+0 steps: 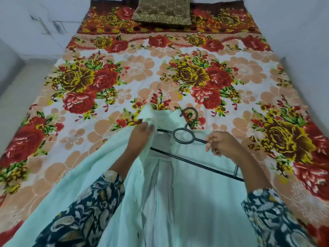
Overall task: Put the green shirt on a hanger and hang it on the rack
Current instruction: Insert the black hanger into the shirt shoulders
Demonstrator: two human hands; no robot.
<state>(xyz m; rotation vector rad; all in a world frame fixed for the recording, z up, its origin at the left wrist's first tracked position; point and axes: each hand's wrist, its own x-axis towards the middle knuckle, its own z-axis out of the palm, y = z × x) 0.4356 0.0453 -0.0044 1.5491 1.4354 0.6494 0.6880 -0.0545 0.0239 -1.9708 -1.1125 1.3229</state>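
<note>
The pale green shirt (195,184) lies open on the flowered bedspread at the near edge, collar pointing away from me. A black metal hanger (183,136) rests on it, with its hook over the collar, a ring below the hook, and its bottom bar running towards the lower right. My left hand (140,136) grips the shirt's left front edge near the collar and lifts that cloth. My right hand (220,142) pinches the hanger's right arm just right of the ring. The hanger's left end lies under the lifted cloth.
The bed (160,77) with its red, yellow and peach floral cover fills most of the view. A brown embroidered cushion (162,12) sits at the far end. White walls stand on both sides, and a strip of floor (16,90) shows at left. No rack is in view.
</note>
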